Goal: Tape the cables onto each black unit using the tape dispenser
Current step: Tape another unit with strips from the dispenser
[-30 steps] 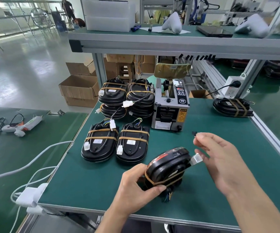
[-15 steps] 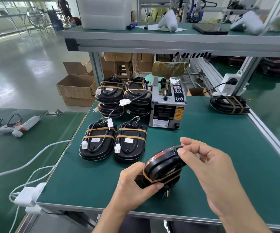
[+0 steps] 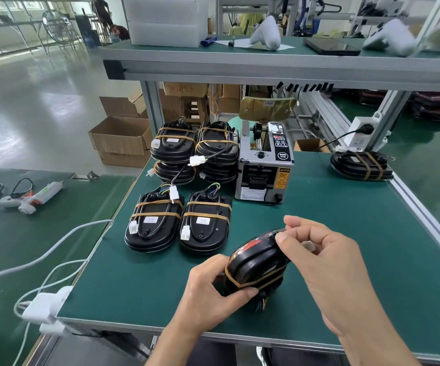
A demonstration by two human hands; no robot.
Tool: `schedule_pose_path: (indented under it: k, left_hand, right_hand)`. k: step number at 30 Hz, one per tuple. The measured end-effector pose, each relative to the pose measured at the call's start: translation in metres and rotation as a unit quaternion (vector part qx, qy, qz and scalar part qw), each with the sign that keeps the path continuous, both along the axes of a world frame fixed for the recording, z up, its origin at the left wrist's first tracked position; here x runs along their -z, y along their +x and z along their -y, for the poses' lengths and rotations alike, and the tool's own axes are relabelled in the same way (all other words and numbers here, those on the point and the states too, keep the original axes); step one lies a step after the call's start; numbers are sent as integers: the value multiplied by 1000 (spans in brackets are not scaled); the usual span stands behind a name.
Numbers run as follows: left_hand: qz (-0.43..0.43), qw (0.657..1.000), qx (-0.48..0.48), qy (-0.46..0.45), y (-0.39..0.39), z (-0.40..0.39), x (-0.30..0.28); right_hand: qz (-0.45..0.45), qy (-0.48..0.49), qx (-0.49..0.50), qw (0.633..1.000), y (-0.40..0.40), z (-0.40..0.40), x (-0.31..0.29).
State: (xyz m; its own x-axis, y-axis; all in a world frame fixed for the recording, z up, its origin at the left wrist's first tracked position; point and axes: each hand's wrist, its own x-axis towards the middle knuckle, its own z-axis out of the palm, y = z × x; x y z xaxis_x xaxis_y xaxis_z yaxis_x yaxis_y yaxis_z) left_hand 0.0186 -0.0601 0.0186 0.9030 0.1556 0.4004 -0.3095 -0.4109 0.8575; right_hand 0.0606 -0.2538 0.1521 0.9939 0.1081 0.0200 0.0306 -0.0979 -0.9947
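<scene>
My left hand (image 3: 213,289) grips a black unit (image 3: 255,265) standing on its edge near the table's front, a tan tape band around it and coloured wires hanging below. My right hand (image 3: 324,262) curls over the unit's top right corner, with a white connector (image 3: 309,245) showing between its fingers. The grey tape dispenser (image 3: 265,170) stands at the table's middle back. Two taped black units (image 3: 155,223) (image 3: 205,223) lie flat to the left, and stacked taped units (image 3: 195,151) sit behind them.
Another taped black unit (image 3: 361,165) lies at the back right by the aluminium rail. A glue gun (image 3: 28,198) and white cables (image 3: 55,249) lie on the left bench. A shelf (image 3: 266,64) overhangs the back. Cardboard boxes (image 3: 121,138) stand on the floor.
My right hand, which held the white connector out to the right a second ago, has come in onto the unit's top corner. The left hand keeps its grip.
</scene>
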Motion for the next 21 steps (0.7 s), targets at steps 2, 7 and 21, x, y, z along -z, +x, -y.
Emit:
schedule_pose_path:
  k: [2, 7, 21]
  left_hand:
    - [2, 1000, 1, 0, 0, 0, 0]
    - [2, 1000, 1, 4, 0, 0, 1]
    - [14, 1000, 2, 16, 1, 0, 3]
  right_hand:
    - [3, -6, 5, 1000, 0, 0, 2]
    - [17, -15, 28, 999, 1, -2, 6]
    - [60, -80, 51, 994, -1, -3, 12]
